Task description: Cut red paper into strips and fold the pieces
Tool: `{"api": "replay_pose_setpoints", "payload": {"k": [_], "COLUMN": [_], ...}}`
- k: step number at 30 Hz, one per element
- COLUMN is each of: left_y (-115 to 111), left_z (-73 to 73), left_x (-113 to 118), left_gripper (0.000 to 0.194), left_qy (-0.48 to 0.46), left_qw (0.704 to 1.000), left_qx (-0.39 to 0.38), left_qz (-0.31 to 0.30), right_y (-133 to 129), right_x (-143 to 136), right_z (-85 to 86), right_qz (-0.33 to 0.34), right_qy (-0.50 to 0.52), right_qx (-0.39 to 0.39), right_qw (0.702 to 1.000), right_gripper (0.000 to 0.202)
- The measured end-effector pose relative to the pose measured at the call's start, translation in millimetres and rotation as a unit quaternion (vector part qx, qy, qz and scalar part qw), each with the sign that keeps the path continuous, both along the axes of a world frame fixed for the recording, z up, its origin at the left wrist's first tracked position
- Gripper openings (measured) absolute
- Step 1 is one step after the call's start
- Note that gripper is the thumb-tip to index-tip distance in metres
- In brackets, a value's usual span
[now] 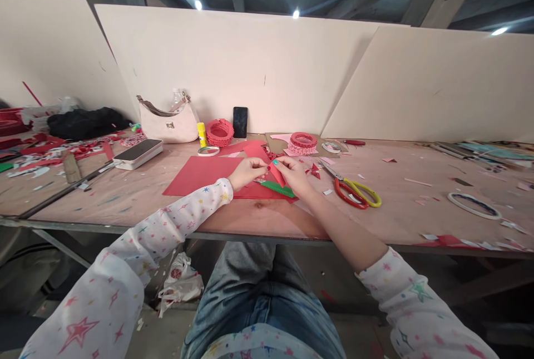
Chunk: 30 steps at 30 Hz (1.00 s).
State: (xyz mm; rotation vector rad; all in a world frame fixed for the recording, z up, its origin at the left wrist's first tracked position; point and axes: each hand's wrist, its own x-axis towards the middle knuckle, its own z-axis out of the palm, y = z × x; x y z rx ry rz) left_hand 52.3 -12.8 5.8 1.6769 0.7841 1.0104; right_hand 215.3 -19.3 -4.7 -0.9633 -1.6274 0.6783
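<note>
Between my two hands is a small folded piece of red paper (277, 175). My left hand (247, 173) pinches its left edge with thumb and fingertips. On the other side my right hand (294, 174) grips the same piece near its top. Beneath them, large red paper sheets (196, 175) lie flat on the table. A green utility knife (278, 189) rests on those sheets just below my hands. Right of my right hand lie scissors (354, 192) with one red and one yellow handle, blades parted slightly. Small red paper scraps (314, 171) lie beside the scissor tips.
Behind my hands stand woven red paper rings (219, 132), a pink-red ring stack (303, 143), a yellow glue stick (202, 134) and an upright phone (240, 122). Leftward are a white handbag (169, 122) and a white case (138, 154). A tape roll (474, 206) lies right.
</note>
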Motion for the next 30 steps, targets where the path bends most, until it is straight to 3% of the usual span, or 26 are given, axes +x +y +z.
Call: {"api": "replay_pose_setpoints", "payload": {"k": [8,16,20,24,30], "left_y": [0.6,5.3,6.4,4.0,4.8], "left_z": [-4.1,-6.5,-6.0,-4.0,-3.1], "left_x": [3.3,0.0,-1.0,-2.0,-6.8], "left_gripper": [0.011,0.012,0.011,0.016,0.019], "left_qy": [-0.013,-0.017,0.009,0.075,0.157], "left_qw": [1.0,0.999,0.999,0.988,0.933], "left_qx": [-0.007,0.016,0.039,0.137,0.321], "left_qz": [0.006,0.04,0.028,0.016,0.028], "right_y": [5.6,5.9,6.9,3.0,-4.4], "right_x": [-1.3,3.0,3.3,0.9,-2.3], "right_z": [-4.1,-4.2,-4.8,-3.1,1.1], "right_qz": [0.01,0.026,0.025,0.039,0.077], "right_qy": [0.005,0.006,-0.008,-0.055,-0.089], "right_qx": [0.023,-0.032,-0.022,-0.013,-0.008], "right_qw": [1.0,0.999,0.999,0.998,0.993], "right_gripper": [0.016,0.017,0.017,0.016,0.014]}}
